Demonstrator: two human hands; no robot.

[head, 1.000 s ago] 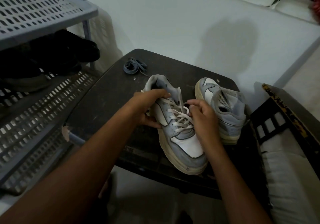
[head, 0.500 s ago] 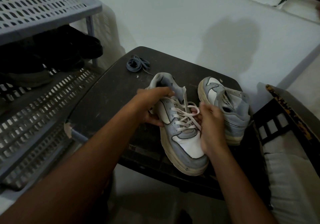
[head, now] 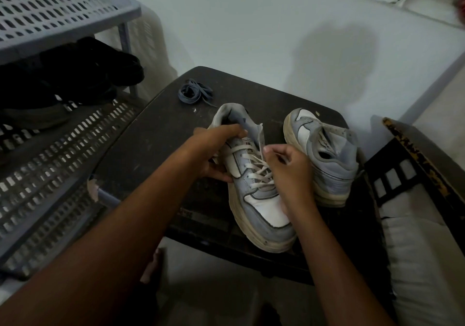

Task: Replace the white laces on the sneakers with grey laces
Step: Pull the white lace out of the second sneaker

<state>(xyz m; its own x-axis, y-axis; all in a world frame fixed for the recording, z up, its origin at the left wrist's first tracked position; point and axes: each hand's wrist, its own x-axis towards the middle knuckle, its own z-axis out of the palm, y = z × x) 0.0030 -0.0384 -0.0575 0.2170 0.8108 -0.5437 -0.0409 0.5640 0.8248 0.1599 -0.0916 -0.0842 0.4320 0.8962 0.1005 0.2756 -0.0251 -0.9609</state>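
Since half a second ago the right hand (head: pixel 289 167) has drawn the white lace (head: pixel 256 167) up from the top eyelets, its fingers curled and pinching the flat strand near the tongue. Meanwhile the left hand (head: pixel 219 149) stays clamped around the collar of the near sneaker (head: pixel 259 204), thumb under the side panel. That shoe is smooth grey and white leather on a thick, scuffed cream sole, its toe reaching the near edge of the dark, matte, round-cornered tabletop (head: pixel 151 149). Just beside it on the right lies the second sneaker (head: pixel 324 154), unlaced, pointing the opposite way, its heel close to the tabletop's right edge. Loosely coiled flat grey laces (head: pixel 193 92) rest near the far left corner, well apart from both shoes, with bare tabletop between. Left of the tabletop stands a perforated grey plastic rack (head: pixel 50 16) holding dark shoes (head: pixel 75 79); on the right, a black slatted frame (head: pixel 392 174) crowds the edge.
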